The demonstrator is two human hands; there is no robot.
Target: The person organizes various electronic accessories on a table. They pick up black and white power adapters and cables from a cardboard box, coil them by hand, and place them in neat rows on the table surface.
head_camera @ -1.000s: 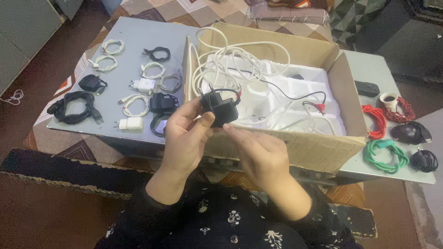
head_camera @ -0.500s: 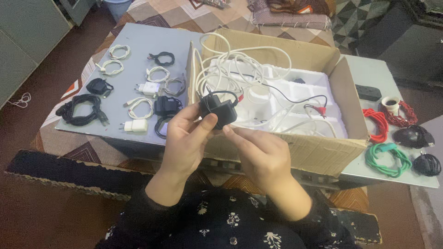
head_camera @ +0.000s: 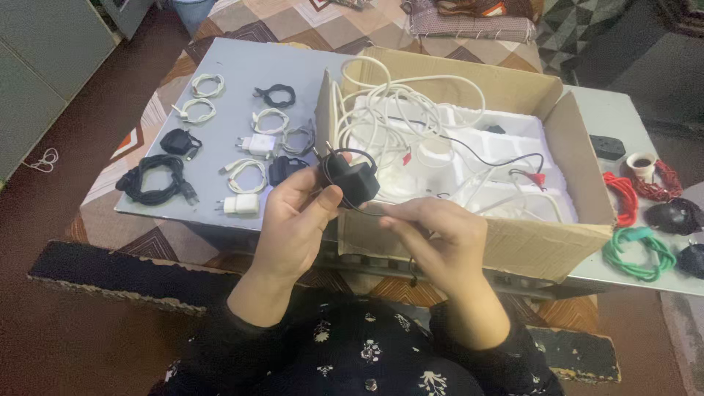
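On the grey board lay four coiled white cables [head_camera: 207, 85], two white plug adapters [head_camera: 259, 144] and one thick black cable bundle [head_camera: 154, 178], while one open cardboard box [head_camera: 557, 235], two red coils [head_camera: 622, 198] and one green coil [head_camera: 639, 253] sat rightward.

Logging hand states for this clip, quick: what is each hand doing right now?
Left hand: closed on the black charger.
Right hand: fingers pinched on the charger's thin black cord.
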